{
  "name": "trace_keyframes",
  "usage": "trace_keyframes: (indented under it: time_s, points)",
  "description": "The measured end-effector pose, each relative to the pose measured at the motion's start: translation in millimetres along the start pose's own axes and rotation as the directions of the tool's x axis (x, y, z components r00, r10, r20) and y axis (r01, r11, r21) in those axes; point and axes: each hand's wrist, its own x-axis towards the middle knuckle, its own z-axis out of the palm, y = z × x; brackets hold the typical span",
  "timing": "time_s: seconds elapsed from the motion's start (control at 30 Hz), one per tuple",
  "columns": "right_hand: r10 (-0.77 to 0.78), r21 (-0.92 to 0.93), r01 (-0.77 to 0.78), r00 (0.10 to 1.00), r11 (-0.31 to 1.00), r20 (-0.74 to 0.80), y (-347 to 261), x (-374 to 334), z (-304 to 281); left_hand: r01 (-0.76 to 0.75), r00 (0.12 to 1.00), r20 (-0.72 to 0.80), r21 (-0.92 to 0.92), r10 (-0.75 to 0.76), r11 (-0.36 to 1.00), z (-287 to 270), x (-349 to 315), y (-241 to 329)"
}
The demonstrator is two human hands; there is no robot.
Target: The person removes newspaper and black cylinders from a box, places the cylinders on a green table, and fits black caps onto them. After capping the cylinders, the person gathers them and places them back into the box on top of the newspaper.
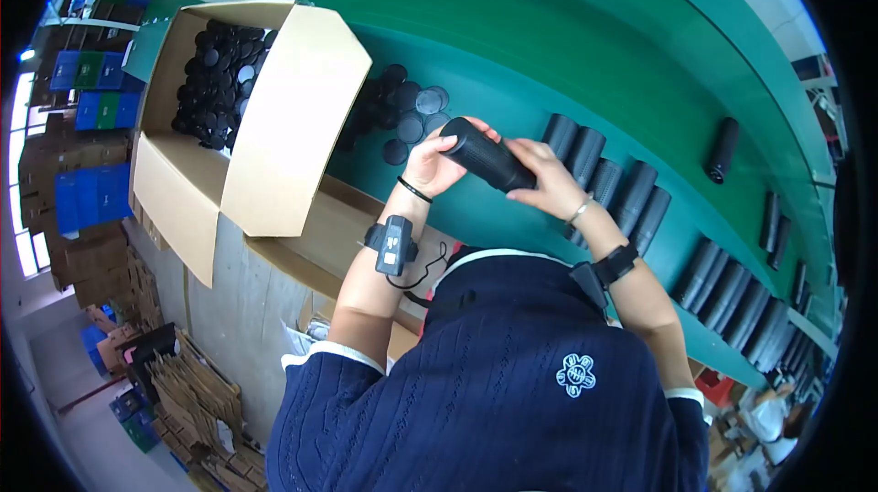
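Observation:
A black textured cylinder (494, 161) is held tilted between my two hands above the green work surface. My left hand (433, 166) is closed around its upper left end, near the flat dark end face. The fingers of my right hand (552, 183) grip its lower right end. Just beyond my left hand, loose black discs (410, 129) lie scattered and overlapping on the surface. Close by my right hand, several similar black cylinders (633, 195) lie side by side. Whether a disc sits in the held cylinder's end, I cannot tell.
An open cardboard box (294, 103) full of black discs (219, 71) stands at the left, its flaps spread toward me. More cylinders (732, 295) lie in a row along the right. A single cylinder (722, 152) lies farther back on the green surface (512, 44).

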Motion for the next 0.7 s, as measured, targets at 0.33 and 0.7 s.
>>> trace_keyframes:
  time_s: [0.33, 0.7]
  points:
    - [0.428, 0.407, -0.239, 0.769, 0.882, -0.476, 58.7, 4.8, -85.1, 0.350, 0.885, -0.465, 0.701, 0.026, 0.622, 14.5, 77.4, -35.4]
    - [0.370, -0.310, -0.837, 0.491, 0.451, -0.788, 198.8, -104.2, -148.7, 0.215, 0.977, -0.206, 0.932, -0.061, 0.291, 29.8, 97.9, -77.9]
